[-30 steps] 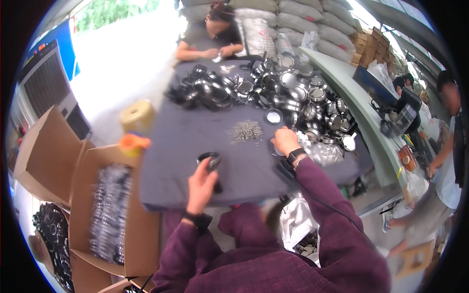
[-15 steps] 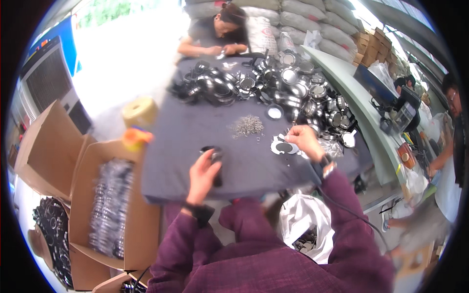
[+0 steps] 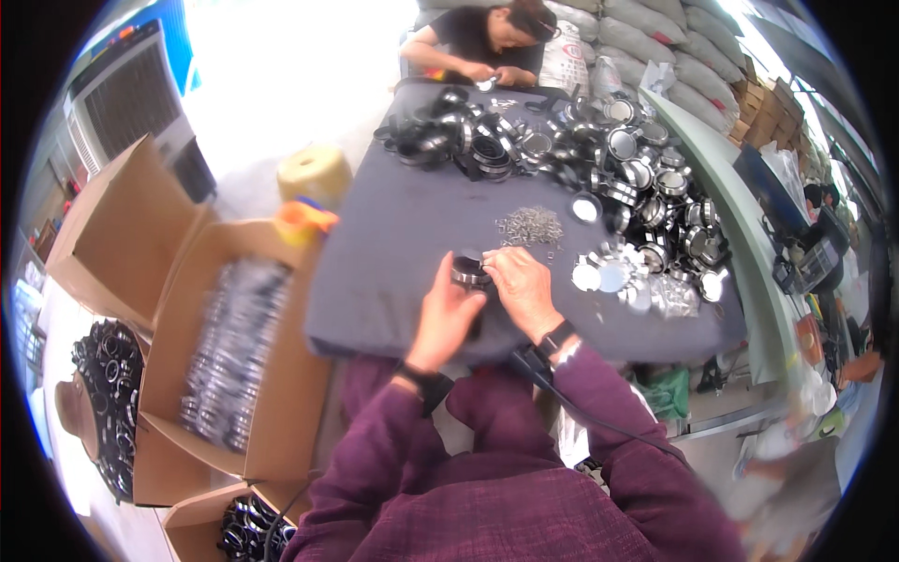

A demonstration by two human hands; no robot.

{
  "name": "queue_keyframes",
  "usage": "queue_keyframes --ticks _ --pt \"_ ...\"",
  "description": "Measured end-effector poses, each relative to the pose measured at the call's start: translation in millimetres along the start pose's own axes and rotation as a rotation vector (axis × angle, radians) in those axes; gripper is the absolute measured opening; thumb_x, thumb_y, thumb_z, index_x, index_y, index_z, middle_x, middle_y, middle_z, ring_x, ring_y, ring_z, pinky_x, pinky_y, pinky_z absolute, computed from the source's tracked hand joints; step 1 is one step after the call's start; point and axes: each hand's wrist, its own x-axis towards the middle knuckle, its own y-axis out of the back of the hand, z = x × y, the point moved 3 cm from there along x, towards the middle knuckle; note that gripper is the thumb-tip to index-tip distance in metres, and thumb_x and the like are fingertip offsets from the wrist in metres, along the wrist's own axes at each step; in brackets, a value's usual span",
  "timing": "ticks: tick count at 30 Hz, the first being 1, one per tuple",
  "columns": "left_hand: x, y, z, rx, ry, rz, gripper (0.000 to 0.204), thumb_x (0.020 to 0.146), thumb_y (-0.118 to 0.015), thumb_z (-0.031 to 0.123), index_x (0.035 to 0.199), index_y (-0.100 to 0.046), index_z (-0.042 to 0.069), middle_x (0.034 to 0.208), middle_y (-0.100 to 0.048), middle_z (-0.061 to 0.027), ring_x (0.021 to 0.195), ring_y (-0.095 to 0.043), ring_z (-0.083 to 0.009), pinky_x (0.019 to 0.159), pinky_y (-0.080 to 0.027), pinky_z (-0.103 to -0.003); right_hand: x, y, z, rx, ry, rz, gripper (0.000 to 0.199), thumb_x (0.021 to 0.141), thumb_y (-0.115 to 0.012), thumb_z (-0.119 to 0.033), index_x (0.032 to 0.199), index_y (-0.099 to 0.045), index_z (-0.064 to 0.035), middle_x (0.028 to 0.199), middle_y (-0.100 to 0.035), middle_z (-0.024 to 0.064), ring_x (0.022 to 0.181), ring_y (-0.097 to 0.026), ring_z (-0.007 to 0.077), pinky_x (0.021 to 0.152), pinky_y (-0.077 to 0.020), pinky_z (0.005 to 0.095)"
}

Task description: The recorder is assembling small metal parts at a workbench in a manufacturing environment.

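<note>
Grey cloth-covered tabletop (image 3: pixel 393 253): left hand (image 3: pixel 448 318) grips round black-and-silver part (image 3: pixel 468 272); right hand (image 3: pixel 521 288) against it, grasp unclear; keep part level, steady

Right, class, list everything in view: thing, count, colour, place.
Held part: one, black and silver, between the hands
Table: one, grey, centre
Round parts: many, black and silver, table's far and right sides
Bits: many, silver, mid-table
Discs: several, white and grey, table's right
Cartons: several, brown, left and far right
Roll: one, yellow, left of table
Blurred item: one, orange, near roll
Vented unit: one, grey, upper left
Sacks: many, white, back
Screen: one, dark, right
Co-worker: one, black top, across table
Left hand: one, purple-sleeved, around held part
Right hand: one, purple-sleeved, at held part
</note>
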Motion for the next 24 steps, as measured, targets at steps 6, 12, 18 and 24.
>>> queue_keyframes --ticks 6,12,18,24 --pt "0.2 1.2 1.9 0.067 0.033 0.015 0.076 0.084 -0.064 0.002 0.147 -0.022 0.002 0.079 -0.057 0.0010 0.073 -0.052 -0.0041 0.065 -0.043 -0.020 -5.0 -15.3 -4.2 -0.035 0.040 -0.117 0.010 0.079 -0.064 -0.007 0.087 -0.058 -0.0071 0.086 -0.067 0.0060 0.080 -0.065 0.0255 0.064 -0.0530 0.0359" --pt "0.5 -0.7 -1.1 -0.034 0.034 0.010 0.068 0.084 -0.062 -0.001 0.144 -0.030 0.000 0.082 -0.056 0.0008 0.075 -0.052 -0.0038 0.067 -0.044 -0.020 -7.3 -16.5 -2.1 -0.012 0.038 -0.137 0.010 0.079 -0.063 -0.005 0.087 -0.058 -0.0064 0.088 -0.067 0.0073 0.081 -0.065 0.0264 0.064 -0.0533 0.0363" --pt "1.9 -1.3 -4.9 -0.042 0.016 -0.021 0.066 0.085 -0.061 -0.002 0.144 -0.030 -0.001 0.089 -0.059 -0.0016 0.081 -0.055 -0.0051 0.072 -0.046 -0.020 -7.6 -14.2 -2.6 0.007 0.004 -0.076 0.012 0.077 -0.063 -0.001 0.087 -0.058 -0.0054 0.088 -0.066 0.0082 0.081 -0.065 0.0274 0.066 -0.0536 0.0369" --pt "2.0 0.0 -8.2 -0.011 0.040 -0.029 0.064 0.086 -0.061 -0.002 0.143 -0.032 -0.001 0.089 -0.059 -0.0012 0.080 -0.055 -0.0050 0.072 -0.046 -0.021 -7.6 -13.1 -2.6 0.016 0.025 -0.126 0.012 0.077 -0.063 -0.002 0.087 -0.058 -0.0054 0.089 -0.067 0.0080 0.082 -0.065 0.0275 0.066 -0.0538 0.0369"
